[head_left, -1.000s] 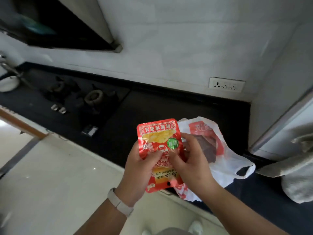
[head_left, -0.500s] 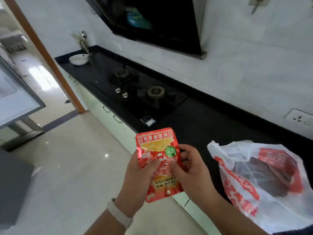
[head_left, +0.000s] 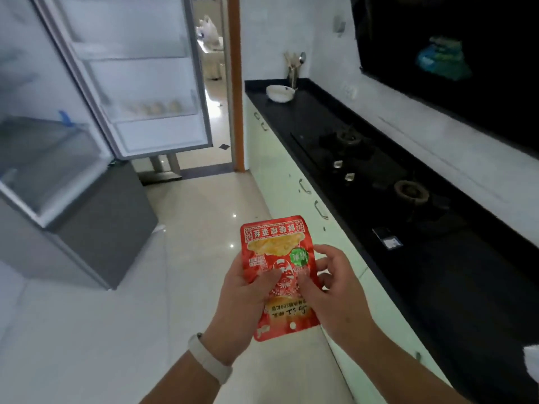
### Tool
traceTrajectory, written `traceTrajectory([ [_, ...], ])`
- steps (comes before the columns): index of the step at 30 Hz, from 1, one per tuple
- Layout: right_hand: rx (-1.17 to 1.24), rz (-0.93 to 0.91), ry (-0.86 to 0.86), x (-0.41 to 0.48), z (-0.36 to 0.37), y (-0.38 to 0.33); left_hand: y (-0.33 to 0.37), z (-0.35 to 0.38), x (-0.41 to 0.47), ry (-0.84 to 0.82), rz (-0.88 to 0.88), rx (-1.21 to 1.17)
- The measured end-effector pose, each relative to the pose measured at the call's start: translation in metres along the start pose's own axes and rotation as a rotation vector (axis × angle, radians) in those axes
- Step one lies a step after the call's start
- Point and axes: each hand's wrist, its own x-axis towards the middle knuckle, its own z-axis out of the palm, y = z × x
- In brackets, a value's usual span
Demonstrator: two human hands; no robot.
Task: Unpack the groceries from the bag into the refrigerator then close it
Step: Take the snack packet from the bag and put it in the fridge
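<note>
I hold a flat red food packet (head_left: 277, 249) upside down in front of me, over the floor beside the counter. My left hand (head_left: 245, 301) grips its left side, thumb across the front. My right hand (head_left: 332, 290) pinches its right side. The refrigerator (head_left: 49, 158) stands open at the left, its shelves and a clear drawer visible. Its door (head_left: 140, 77) swings out toward the doorway, with several eggs in a door shelf. Only a white corner of the grocery bag (head_left: 532, 363) shows at the right edge.
A black counter (head_left: 437, 275) runs along the right with a gas hob (head_left: 376, 170), a white bowl (head_left: 280, 93) and a utensil holder (head_left: 293, 68) at its far end. Pale cabinet fronts (head_left: 294, 182) sit below. A doorway (head_left: 215, 83) opens beyond the tiled floor (head_left: 186, 258).
My view has swung left, away from the bag on the counter and toward the open refrigerator. Both hands still hold the red packet the same way.
</note>
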Motion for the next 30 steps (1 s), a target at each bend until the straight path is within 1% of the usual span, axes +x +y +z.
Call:
traceTrajectory([
  [8,0.004,-0.099,-0.295,0.046,0.095,-0.033,0.030,-0.086,0.001,0.297,0.071,-0.073],
  [11,0.006,-0.119,-0.378,0.069,0.123,-0.037,0.036,-0.108,0.014,0.399,0.085,-0.068],
  [14,0.014,-0.131,-0.441,0.101,0.145,-0.036,0.043,-0.123,0.038,0.465,0.082,-0.073],
  [17,0.011,-0.144,-0.481,0.143,0.162,-0.038,0.052,-0.133,0.075,0.519,0.064,-0.051],
  [25,0.071,-0.149,-0.476,0.291,0.184,-0.061,0.112,-0.138,0.213,0.539,0.072,0.036],
  [30,0.073,-0.206,-0.499,0.367,0.203,-0.086,0.144,-0.147,0.279,0.581,0.109,0.054],
])
